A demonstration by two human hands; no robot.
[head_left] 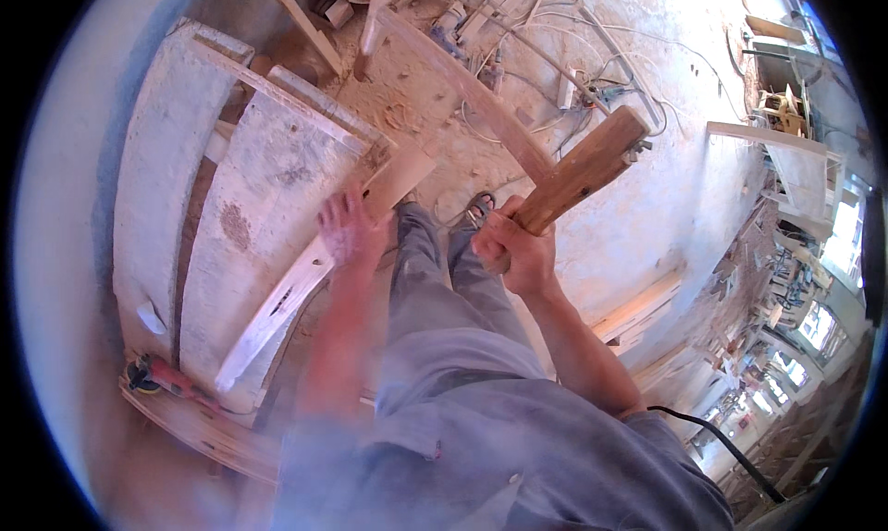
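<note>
Shirt: grey cloth fills the bottom of the view, nearest the camera, with grey trousers beyond it.
Right grip: the right hand is clamped around the lower end of a thick brown wooden club.
Club: held up and tilted, its broad end toward the upper right, where a small metal bolt sticks out; it stands well apart from the desk.
Left grip: the left hand lies over pale wood at the right edge of the desk, fingers blurred; I cannot tell whether they clamp it or only rest on it.
Slotted bar: a long pale wooden bar with dark slots runs from below the left hand toward the lower left, slantwise along the desk's edge.
Jutting end: above the left hand, pale wood projects past the desk's edge; whether it belongs to the bar cannot be told.
Desk: worn whitish boards with a long open gap between them.
Near corner: a red power tool lies by the desk's lower end.
Between the hands: trouser legs, a sandalled foot and a strip of floor.
Beyond: a reddish beam slants down behind the club, with cables strewn past it.
Right side: pale floor spreads out from the club toward stacked timber.
</note>
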